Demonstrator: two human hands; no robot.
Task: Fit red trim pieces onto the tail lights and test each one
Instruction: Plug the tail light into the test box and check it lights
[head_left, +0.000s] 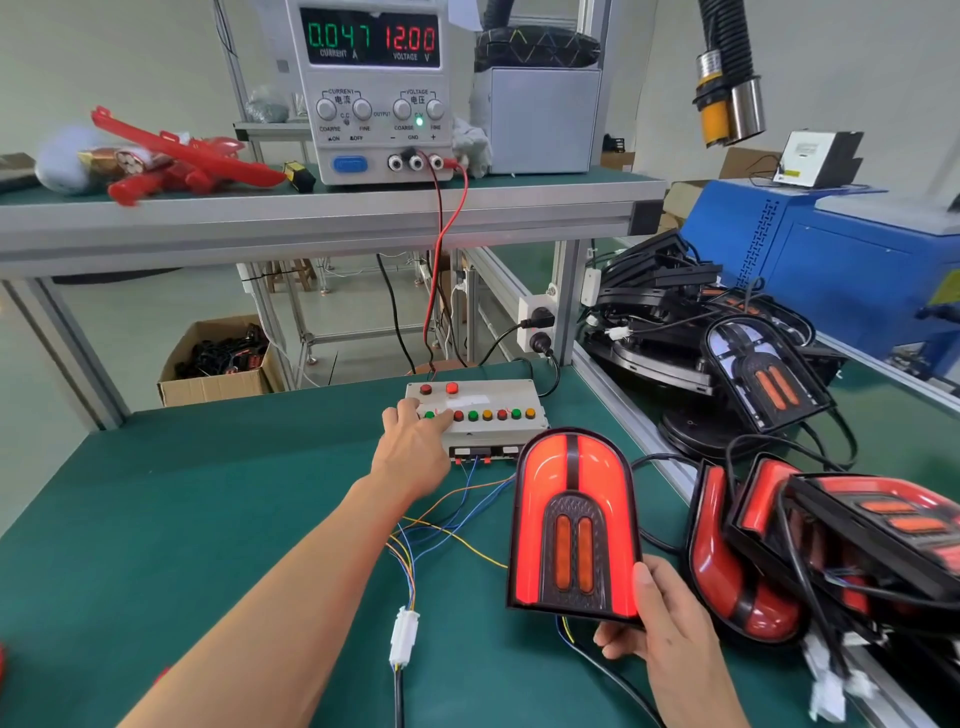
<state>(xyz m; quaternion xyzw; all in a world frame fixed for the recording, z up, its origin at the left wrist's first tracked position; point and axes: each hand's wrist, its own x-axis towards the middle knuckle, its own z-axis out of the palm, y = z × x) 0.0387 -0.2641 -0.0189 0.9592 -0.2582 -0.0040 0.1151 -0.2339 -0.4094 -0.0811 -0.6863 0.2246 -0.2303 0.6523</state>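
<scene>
An arch-shaped tail light (571, 525) stands tilted up above the green bench, its red outer band glowing, two orange bars in its dark middle. My right hand (667, 621) grips its lower right corner, thumb on the front. My left hand (415, 439) reaches to the white switch box (498, 402) and its fingers press on the left end of the row of coloured buttons. Coloured wires (441, 525) run from the box to a white connector (404, 634).
The power supply (376, 88) on the shelf reads 0.047 A and 12.00 V. Red trim pieces (176, 156) lie on the shelf at left. Finished red tail lights (810, 551) pile at right; untrimmed dark ones (727, 332) lie behind them. A cardboard box (218, 361) sits on the floor.
</scene>
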